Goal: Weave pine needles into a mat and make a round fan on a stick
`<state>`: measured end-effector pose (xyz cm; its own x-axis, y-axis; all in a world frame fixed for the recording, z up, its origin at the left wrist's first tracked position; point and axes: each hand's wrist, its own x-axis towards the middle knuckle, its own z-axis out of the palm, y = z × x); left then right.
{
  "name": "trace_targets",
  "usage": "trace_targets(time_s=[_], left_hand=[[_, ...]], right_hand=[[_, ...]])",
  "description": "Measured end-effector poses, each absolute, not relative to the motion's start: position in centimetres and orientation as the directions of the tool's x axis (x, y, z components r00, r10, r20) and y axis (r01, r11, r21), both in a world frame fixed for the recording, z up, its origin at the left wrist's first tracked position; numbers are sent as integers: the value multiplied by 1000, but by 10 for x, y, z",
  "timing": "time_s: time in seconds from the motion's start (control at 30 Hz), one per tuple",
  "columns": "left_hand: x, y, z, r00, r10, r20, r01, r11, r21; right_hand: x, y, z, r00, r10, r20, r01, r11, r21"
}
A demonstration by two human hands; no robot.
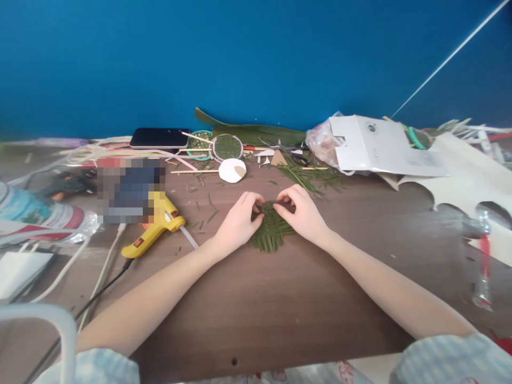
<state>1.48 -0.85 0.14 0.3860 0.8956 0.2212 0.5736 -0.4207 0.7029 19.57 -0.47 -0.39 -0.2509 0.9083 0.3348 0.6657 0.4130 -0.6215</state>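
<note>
Here, the mat [270, 237] of flat green strips lies on the bench [256, 304], between our two hands. Our left hand [239, 220] pinches its upper left and our right hand [304, 214] its upper right, presumably to keep the crossed strips tight (the lower ends fan out like a fringe). Behind are wispy clippings [310, 180], a roundish white card [229, 172] and a long, smooth leaf [260, 134]. The yellow plastic glue gun [152, 236] lies leftward, perhaps for easy reach.
</note>
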Motion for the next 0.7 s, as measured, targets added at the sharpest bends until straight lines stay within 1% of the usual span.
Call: trace_targets(time_s=[0.3,0.4,0.6,0.7], left_hand=[[15,-11,3,409,886,219,588,-439,679],[14,-11,2,424,872,244,600,-472,646],[14,-11,3,449,847,284,659,-529,534],[14,-11,4,447,854,266,672,-517,530]], right_hand=[[196,-4,-2,-261,917,302,657,398,-640],[197,-4,-1,-261,918,297,657,395,-642],[197,-4,-2,-261,921,289,666,388,-637],[197,-4,-2,-257,923,287,654,384,-652]])
